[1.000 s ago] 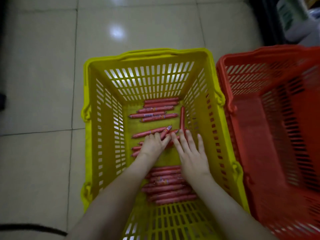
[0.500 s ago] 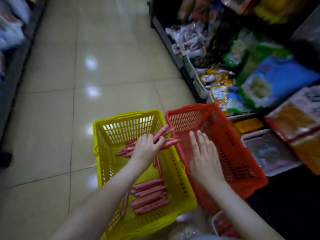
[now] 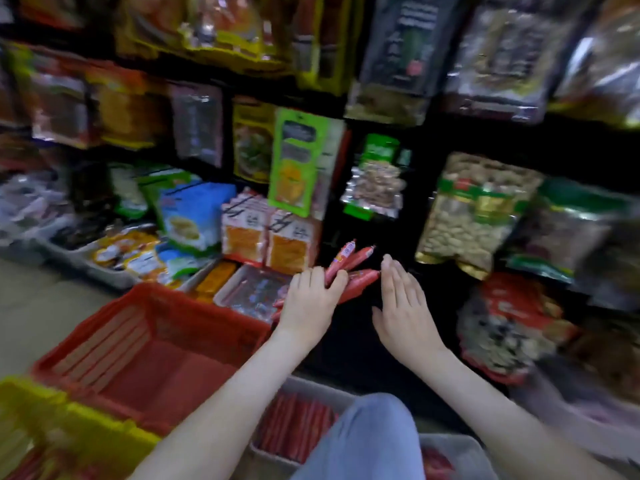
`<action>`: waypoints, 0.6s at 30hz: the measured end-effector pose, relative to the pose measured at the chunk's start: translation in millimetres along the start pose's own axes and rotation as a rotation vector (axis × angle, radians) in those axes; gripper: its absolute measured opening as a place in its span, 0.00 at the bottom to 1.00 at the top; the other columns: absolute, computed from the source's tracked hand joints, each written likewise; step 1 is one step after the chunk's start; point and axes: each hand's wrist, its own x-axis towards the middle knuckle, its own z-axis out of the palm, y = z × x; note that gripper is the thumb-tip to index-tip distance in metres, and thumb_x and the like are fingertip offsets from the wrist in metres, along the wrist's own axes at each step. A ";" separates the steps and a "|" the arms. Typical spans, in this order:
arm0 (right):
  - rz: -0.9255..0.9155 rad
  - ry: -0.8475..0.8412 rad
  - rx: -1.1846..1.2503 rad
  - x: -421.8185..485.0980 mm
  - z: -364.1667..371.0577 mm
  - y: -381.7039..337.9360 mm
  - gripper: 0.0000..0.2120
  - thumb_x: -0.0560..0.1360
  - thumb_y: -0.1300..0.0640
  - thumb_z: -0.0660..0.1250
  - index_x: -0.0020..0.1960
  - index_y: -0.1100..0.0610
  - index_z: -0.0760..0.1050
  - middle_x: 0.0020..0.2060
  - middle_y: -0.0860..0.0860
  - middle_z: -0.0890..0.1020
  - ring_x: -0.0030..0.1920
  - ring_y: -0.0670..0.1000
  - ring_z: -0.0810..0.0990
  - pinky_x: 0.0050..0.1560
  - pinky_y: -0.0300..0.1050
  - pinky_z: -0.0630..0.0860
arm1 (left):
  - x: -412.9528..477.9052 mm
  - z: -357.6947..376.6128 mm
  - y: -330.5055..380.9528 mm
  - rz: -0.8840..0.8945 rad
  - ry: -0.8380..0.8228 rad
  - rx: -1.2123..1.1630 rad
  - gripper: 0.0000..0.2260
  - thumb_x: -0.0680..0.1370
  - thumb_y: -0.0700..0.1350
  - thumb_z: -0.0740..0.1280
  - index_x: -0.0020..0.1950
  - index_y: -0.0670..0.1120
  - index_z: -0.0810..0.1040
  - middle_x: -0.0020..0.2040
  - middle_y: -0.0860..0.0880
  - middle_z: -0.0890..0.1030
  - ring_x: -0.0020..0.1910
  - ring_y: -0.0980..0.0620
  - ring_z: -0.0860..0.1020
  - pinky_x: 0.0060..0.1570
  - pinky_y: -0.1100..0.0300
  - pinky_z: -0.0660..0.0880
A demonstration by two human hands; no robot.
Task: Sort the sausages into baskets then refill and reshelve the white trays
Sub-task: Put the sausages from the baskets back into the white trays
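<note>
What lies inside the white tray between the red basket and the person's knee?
Rows of red sausages fill the visible part of the white tray. The knee covers its right side, hiding what lies there.

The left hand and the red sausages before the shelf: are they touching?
Touching. The head view shows the left hand gripping the bundle of red sausages, with its fingers curled over them and their ends sticking out beyond.
</note>
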 end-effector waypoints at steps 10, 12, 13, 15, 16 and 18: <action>0.875 0.311 1.290 -165.7 -55.9 155.1 0.42 0.79 0.62 0.63 0.72 0.39 0.33 0.60 0.43 0.75 0.52 0.34 0.78 0.50 0.32 0.75 | 62.0 40.0 268.9 -0.064 -0.840 -1.291 0.30 0.65 0.45 0.71 0.63 0.54 0.62 0.45 0.54 0.79 0.45 0.52 0.81 0.46 0.56 0.78; 1.053 0.360 1.450 -202.0 -60.1 175.2 0.30 0.79 0.61 0.62 0.74 0.44 0.53 0.55 0.49 0.80 0.48 0.42 0.81 0.42 0.38 0.77 | 53.9 56.5 312.5 -0.063 -0.920 -1.369 0.32 0.63 0.46 0.71 0.64 0.53 0.63 0.47 0.52 0.79 0.46 0.53 0.80 0.49 0.53 0.79; 1.134 0.360 1.471 -220.4 -62.3 185.2 0.21 0.78 0.59 0.64 0.70 0.49 0.64 0.53 0.52 0.81 0.48 0.46 0.81 0.43 0.40 0.78 | 47.9 64.8 334.9 -0.056 -0.977 -1.389 0.30 0.63 0.45 0.70 0.62 0.55 0.64 0.48 0.52 0.79 0.46 0.54 0.80 0.50 0.53 0.79; 1.261 0.350 1.469 -258.5 -57.3 206.3 0.14 0.77 0.58 0.66 0.62 0.58 0.73 0.47 0.52 0.83 0.45 0.49 0.82 0.43 0.44 0.79 | 34.1 78.8 377.5 -0.077 -1.102 -1.454 0.28 0.63 0.43 0.70 0.59 0.57 0.63 0.49 0.50 0.78 0.46 0.55 0.79 0.48 0.57 0.78; 1.336 0.359 1.442 -277.1 -53.7 215.3 0.13 0.78 0.59 0.65 0.61 0.61 0.73 0.44 0.52 0.84 0.42 0.49 0.82 0.40 0.44 0.79 | 25.7 87.2 396.9 -0.087 -1.155 -1.478 0.29 0.63 0.43 0.69 0.60 0.57 0.62 0.49 0.50 0.78 0.46 0.55 0.79 0.47 0.58 0.78; 1.471 0.387 1.364 -313.9 -42.2 232.8 0.07 0.80 0.62 0.61 0.56 0.63 0.74 0.34 0.50 0.82 0.31 0.45 0.79 0.30 0.38 0.75 | 10.0 107.2 434.0 -0.120 -1.249 -1.468 0.32 0.62 0.42 0.69 0.62 0.54 0.60 0.50 0.51 0.77 0.46 0.55 0.79 0.47 0.59 0.76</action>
